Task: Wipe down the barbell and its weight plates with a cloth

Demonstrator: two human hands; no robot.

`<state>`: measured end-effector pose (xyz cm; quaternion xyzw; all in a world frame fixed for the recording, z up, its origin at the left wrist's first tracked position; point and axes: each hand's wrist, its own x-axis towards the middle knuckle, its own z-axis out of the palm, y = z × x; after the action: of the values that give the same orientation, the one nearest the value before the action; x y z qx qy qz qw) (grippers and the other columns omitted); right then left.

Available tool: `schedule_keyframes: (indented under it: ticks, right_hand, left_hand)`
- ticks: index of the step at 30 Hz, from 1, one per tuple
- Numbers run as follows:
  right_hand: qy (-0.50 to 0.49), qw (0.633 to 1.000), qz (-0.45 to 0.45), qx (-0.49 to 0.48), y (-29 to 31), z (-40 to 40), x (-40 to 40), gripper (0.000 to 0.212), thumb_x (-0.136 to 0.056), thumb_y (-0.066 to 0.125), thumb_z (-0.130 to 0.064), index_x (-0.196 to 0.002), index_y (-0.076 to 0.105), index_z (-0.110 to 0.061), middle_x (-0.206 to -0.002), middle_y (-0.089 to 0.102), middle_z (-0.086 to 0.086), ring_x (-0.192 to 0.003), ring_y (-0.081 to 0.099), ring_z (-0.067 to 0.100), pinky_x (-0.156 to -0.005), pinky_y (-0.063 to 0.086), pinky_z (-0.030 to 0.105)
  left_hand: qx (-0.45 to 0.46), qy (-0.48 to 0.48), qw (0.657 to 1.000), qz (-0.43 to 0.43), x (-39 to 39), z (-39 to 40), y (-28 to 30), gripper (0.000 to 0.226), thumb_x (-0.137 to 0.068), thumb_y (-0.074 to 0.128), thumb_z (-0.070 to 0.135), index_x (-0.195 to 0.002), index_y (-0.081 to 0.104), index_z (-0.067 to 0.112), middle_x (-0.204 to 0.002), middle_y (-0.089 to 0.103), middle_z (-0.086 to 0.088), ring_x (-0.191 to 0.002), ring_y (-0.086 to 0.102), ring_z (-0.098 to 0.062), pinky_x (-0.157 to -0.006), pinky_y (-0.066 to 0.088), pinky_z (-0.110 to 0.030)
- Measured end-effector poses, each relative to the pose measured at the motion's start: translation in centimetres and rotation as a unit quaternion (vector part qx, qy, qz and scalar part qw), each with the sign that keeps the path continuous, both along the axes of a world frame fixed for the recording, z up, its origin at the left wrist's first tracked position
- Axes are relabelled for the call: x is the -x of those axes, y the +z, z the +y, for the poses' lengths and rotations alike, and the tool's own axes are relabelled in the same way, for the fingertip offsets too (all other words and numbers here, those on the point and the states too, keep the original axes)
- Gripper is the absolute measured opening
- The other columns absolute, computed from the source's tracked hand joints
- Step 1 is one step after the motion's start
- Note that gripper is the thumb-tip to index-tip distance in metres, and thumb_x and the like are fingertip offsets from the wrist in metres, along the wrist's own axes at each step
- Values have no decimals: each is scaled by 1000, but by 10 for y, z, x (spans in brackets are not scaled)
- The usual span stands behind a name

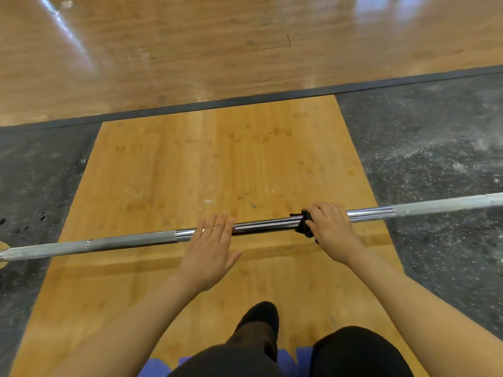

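Barbell (136,240) lies across the wooden platform (217,159), its shaft running under both hands, and the wiping looks to be midway along the bar at best. The right hand (330,229) has its fingers curled over a bunched black cloth (303,225), clamping it round the smooth chrome centre of the shaft. The left hand (209,248) is flat and relaxed, straight fingers resting on the bar just beside the start of the grey knurled section. Between the two hands the chrome shines dark and clean. Beyond the fingers on either side the knurled stretches look dull and pale. No weight plates show, so they are likely left to do.
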<state>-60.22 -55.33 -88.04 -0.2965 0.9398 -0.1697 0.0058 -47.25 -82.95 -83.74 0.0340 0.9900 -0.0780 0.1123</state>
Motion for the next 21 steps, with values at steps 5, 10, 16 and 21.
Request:
schedule_keyframes:
  ticks: [5,10,16,21]
  right_hand:
    - [1,1000,-12,-19,3,-4,14,30,-97,55,-22,-124,59,-11,-114,59,8,-101,53,31,-91,37,39]
    - [-10,1000,-16,-21,8,-12,28,30,-98,52,-21,-126,58,-12,-115,58,8,-101,51,29,-91,34,37]
    - [-26,999,-15,-19,12,-24,52,32,-99,50,-20,-129,56,-11,-113,59,8,-103,50,28,-92,29,33]
    - [-44,999,-28,-8,13,-39,75,34,-101,46,-20,-132,53,-9,-116,60,8,-106,51,27,-98,32,36]
  left_hand:
    - [-37,-17,998,40,6,-15,-27,77,-97,11,59,-150,22,4,-158,20,-14,-147,18,-28,-120,14,-45]
    - [-67,-37,995,71,20,-28,-44,76,-100,10,57,-152,18,3,-161,13,-13,-149,11,-26,-118,14,-44]
    - [-86,-48,989,114,48,-41,-51,71,-101,15,54,-149,32,5,-158,26,-11,-146,22,-24,-118,18,-42]
    - [-109,-36,981,157,74,-45,-52,67,-101,23,50,-144,43,3,-151,39,-13,-141,36,-28,-115,26,-42]
